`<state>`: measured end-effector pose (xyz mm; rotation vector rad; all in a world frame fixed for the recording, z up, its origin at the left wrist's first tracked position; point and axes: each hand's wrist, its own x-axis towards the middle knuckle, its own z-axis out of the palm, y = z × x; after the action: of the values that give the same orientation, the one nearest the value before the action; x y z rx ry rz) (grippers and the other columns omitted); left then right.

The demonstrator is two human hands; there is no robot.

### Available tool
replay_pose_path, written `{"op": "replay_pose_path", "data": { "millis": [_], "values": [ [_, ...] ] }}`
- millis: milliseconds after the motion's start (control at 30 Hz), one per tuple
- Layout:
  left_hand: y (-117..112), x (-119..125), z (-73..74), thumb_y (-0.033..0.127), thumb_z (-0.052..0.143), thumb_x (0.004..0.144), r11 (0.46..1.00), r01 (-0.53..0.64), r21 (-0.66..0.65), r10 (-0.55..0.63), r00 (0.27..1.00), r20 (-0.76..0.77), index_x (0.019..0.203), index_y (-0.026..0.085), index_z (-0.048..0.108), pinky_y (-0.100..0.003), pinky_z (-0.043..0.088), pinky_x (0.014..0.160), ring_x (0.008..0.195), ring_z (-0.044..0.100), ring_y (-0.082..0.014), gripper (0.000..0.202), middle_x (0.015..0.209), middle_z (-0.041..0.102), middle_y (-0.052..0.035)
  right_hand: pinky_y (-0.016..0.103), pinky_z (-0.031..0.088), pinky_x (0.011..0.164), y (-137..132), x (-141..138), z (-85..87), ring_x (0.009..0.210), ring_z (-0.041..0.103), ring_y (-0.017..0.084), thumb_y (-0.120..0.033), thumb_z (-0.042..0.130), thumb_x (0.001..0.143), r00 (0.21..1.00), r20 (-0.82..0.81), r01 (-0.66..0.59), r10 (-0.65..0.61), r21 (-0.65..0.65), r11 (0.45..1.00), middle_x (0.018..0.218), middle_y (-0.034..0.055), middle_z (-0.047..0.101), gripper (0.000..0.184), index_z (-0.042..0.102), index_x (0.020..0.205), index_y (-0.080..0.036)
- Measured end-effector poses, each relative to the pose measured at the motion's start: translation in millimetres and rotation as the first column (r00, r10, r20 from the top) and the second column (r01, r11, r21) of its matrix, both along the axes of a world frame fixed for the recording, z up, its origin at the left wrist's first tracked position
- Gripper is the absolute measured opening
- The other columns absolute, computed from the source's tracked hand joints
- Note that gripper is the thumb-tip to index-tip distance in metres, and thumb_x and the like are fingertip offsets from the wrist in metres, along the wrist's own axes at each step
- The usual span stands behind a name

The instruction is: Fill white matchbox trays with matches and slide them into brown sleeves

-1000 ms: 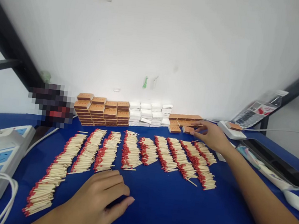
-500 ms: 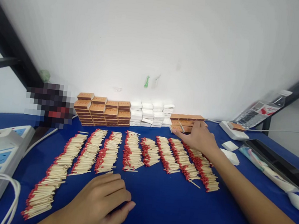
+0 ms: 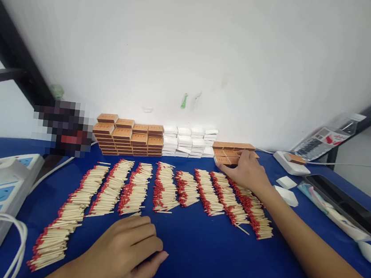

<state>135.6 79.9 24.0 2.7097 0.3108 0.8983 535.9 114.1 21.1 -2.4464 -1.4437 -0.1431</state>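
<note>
My right hand [image 3: 248, 169] reaches to low rows of brown matchboxes [image 3: 233, 146] against the wall. Its thumb is at the front of a matchbox [image 3: 222, 159], with the fingers over the row behind, so the hand spans a box; part of the grip is hidden. My left hand [image 3: 126, 248] rests on the blue table, fingers loosely curled and thumb apart, with nothing visible in it. Between the hands and the boxes lie several slanting rows of red-tipped matches [image 3: 166, 190]. White inner trays [image 3: 183, 142] are stacked beside taller stacks of brown matchboxes [image 3: 122, 136].
A white power strip [image 3: 29, 188] with cables lies at the left. On the right are a white adapter [image 3: 291, 166] with a matchbox on it, white pieces [image 3: 287, 182], a dark-topped case [image 3: 348, 204] and a tilted plastic bottle [image 3: 326, 137]. The wall [image 3: 196, 46] closes off the back.
My right thumb has shifted slightly right along the front matchbox, uncovering more of its left end. My left hand stays where it was. The whole view has shifted slightly.
</note>
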Motion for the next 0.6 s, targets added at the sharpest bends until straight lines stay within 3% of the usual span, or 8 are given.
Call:
{"op": "replay_pose_path", "data": {
  "millis": [333, 600],
  "values": [
    [5, -3, 2.2, 0.009, 0.064, 0.101, 0.999, -0.019, 0.034, 0.019, 1.0, 0.009, 0.094, 0.02, 0.066, -0.034, 0.042, 0.063, 0.066, 0.052, -0.0174, 0.013, 0.074, 0.063, -0.0004, 0.068, 0.051, 0.102, -10, 5, 7.3, 0.133, 0.06, 0.052, -0.091, 0.053, 0.082, 0.999, 0.012, 0.043, -0.043, -0.058, 0.997, 0.136, 0.0321, 0.065, 0.097, 0.053, 0.136, -0.011],
    [5, -5, 3.1, 0.008, 0.064, 0.101, 0.998, -0.021, 0.051, 0.02, 1.0, 0.014, 0.095, 0.02, 0.066, -0.034, 0.043, 0.064, 0.065, 0.053, -0.0176, 0.013, 0.074, 0.064, -0.0007, 0.059, 0.054, 0.097, -5, 15, 2.7, 0.13, 0.063, 0.047, -0.063, 0.056, 0.096, 0.997, 0.081, 0.019, -0.009, -0.12, 0.993, 0.143, 0.0324, 0.062, 0.07, 0.048, 0.14, -0.009]
  ]
}}
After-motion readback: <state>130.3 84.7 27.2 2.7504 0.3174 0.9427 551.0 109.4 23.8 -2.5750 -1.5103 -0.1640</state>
